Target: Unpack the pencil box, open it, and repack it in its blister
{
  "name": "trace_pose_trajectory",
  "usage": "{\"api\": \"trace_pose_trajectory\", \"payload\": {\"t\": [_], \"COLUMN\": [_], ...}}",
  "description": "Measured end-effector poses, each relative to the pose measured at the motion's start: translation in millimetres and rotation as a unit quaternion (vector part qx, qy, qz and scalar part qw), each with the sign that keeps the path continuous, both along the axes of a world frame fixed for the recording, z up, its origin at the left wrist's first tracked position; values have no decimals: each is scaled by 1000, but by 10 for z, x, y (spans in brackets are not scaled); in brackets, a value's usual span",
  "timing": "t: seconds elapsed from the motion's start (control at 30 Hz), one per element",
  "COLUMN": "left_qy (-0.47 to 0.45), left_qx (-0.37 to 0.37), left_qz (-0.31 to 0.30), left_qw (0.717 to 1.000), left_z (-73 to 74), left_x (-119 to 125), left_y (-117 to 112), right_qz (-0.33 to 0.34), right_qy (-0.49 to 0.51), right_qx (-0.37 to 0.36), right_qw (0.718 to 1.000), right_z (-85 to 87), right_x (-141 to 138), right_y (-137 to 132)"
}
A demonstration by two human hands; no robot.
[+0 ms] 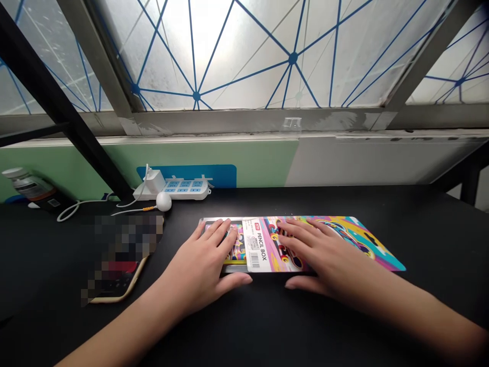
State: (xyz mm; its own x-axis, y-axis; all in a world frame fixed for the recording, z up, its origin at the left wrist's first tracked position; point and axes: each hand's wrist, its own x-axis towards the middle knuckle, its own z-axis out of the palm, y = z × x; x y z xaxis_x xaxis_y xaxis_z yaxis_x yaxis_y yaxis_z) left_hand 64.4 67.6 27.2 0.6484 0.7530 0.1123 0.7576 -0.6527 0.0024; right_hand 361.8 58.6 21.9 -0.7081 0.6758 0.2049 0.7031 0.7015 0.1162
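Note:
A packaged pencil box (252, 250) lies flat on the black desk, wrapped partly in a colourful printed card sleeve (362, 239). Its white label reads "PENCIL BOX" and carries a barcode. On the left end, where a clear edge and a patterned case show, my left hand (208, 255) rests with fingers stretched out and the thumb along the near side. Across the printed part lies my right hand (324, 255), palm down, fingers extended, thumb by the near edge. Both hands touch the package from above and cover parts of its print.
To the left lies a phone (126, 290), its screen blurred out. Behind it are a white power strip (187, 189) with a plugged-in adapter, a cable with a round white end (164, 201), and a bottle (32, 188). A black metal post (87, 148) slants at the left.

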Motion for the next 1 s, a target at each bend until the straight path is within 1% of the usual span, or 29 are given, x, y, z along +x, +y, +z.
{"api": "trace_pose_trajectory", "payload": {"t": [0.1,0.2,0.3,0.37,0.47,0.63,0.77,0.9,1.0], "left_qy": [0,6,23,35,51,65,66,45,6], "left_qx": [15,29,40,44,39,33,62,115,131], "left_qz": [9,12,20,25,25,43,72,106,94], "left_qw": [1000,999,999,998,998,996,993,987,987], "left_z": [-62,-128,-156,-145,-91,33,89,66,-3], "left_x": [67,106,96,71,28,-26,-61,-71,-18], "left_y": [1,-7,-6,1,13,29,32,17,5], "right_qz": [33,42,48,51,51,44,27,19,15], "right_qy": [12,14,2,-7,-3,26,35,33,35], "right_qx": [4,1,-18,-32,-46,-57,-46,-27,-10], "right_qw": [999,999,999,998,998,997,998,999,999], "right_z": [-84,-137,-101,-48,15,49,96,107,-3], "right_x": [-234,-317,-261,-189,-79,97,198,132,-16], "right_y": [-12,3,33,51,66,50,37,57,76]}}
